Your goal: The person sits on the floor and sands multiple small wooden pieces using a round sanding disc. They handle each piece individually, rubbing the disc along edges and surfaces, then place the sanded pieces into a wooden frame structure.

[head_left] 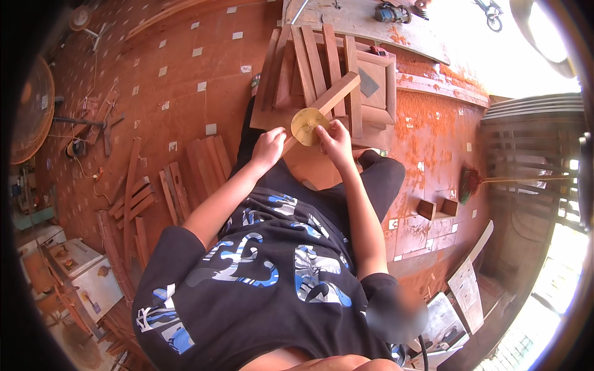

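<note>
A: What's in the R hand (336, 142)?
B: A round yellow disc (303, 127). The hand is closed on its R edge, a tip pressed on top.

A: And the L hand (269, 148)?
B: Fingers curled in, just L of the disc, by the near end of a wood bar (338, 93). Prob. holding that end, but I can't tell for sure; it's a bit small & blurry there.

A: So where's the disc?
B: Btwn the two hands, in front of the body, over the lower part of the bar. The bar pokes out past it, slanting up to the R.

A: What's near it?
B: Long brown sticks (303, 59) on a pile, w/ a wood panel (387, 80) on the R side & a flat gray piece (368, 82) on that.

A: Other stuff?
B: A broom (472, 182) on the R, more planks (201, 164) on the floor to the L, & a big fan (34, 111) far L.
</note>
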